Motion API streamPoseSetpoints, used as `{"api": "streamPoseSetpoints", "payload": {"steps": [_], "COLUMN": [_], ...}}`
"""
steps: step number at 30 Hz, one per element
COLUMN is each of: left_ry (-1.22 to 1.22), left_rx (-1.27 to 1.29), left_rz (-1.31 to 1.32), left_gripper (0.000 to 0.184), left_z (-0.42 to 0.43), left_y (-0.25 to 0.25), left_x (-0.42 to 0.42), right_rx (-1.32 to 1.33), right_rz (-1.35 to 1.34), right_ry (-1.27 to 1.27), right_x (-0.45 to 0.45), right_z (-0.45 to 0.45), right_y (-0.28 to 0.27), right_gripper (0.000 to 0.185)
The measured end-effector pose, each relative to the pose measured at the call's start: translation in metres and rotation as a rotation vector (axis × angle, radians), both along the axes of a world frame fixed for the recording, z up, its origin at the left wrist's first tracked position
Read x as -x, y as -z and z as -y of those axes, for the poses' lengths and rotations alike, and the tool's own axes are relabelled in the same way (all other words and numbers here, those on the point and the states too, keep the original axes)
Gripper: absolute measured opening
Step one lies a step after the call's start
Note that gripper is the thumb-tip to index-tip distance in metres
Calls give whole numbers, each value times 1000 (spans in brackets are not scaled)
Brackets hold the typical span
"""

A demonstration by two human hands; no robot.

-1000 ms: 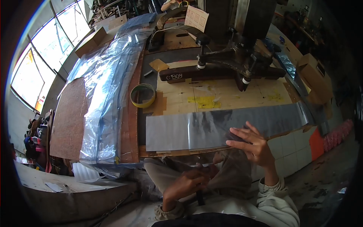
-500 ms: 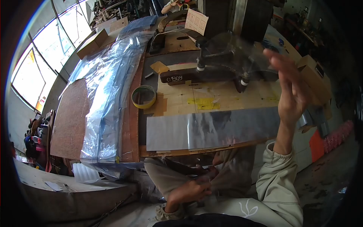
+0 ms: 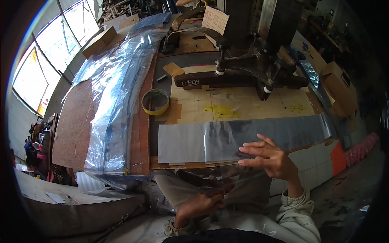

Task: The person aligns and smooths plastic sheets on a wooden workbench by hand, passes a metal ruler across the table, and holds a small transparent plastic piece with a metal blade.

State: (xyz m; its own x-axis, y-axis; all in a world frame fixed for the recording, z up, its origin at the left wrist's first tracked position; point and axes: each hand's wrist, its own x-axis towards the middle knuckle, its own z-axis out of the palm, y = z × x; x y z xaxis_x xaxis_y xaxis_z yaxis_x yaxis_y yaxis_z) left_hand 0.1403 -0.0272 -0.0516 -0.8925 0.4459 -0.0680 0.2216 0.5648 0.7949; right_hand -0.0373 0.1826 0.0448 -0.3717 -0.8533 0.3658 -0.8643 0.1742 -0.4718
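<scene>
1. I saw the grey strip (image 3: 182,142) along the table's (image 3: 154,150) near edge, its long axis running left-right, right end angled slightly away.
2. My right hand (image 3: 273,159), fingers spread, hovered or rested there.
3. My left hand (image 3: 198,207) curled low; I couldn't tell whether it gripped anything.

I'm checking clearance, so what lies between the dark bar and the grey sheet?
Head view: pale board with yellow patches; a dark pointed tip also juts toward the grey sheet.
</scene>
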Motion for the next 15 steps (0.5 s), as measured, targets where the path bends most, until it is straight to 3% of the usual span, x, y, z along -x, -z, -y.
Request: {"api": "streamPoseSetpoints", "payload": {"steps": [3, 6, 9, 12, 15], "left_ry": [-24, -200, -521, -680, -589], "left_rx": [-96, -217, -314, -413, -390], "left_rz": [-131, 4, -269, 29, 17], "left_gripper": [31, 46, 39, 37, 30], "left_z": [-4, -12, -24, -30, -32], "left_y": [10, 0, -10, -19, -30], "left_x": [4, 7, 17, 21, 27], "right_rx": [-5, 109, 159, 187, 227], "right_rz": [98, 248, 273, 292, 360], "right_ry": [-38, -127, -118, -153, -238], "right_x": [8, 19, 26, 35, 41], "right_z": [0, 0, 6, 10, 13], "right_y": [3, 11, 13, 15, 19], "right_gripper": [46, 46, 47, 46, 43]}}
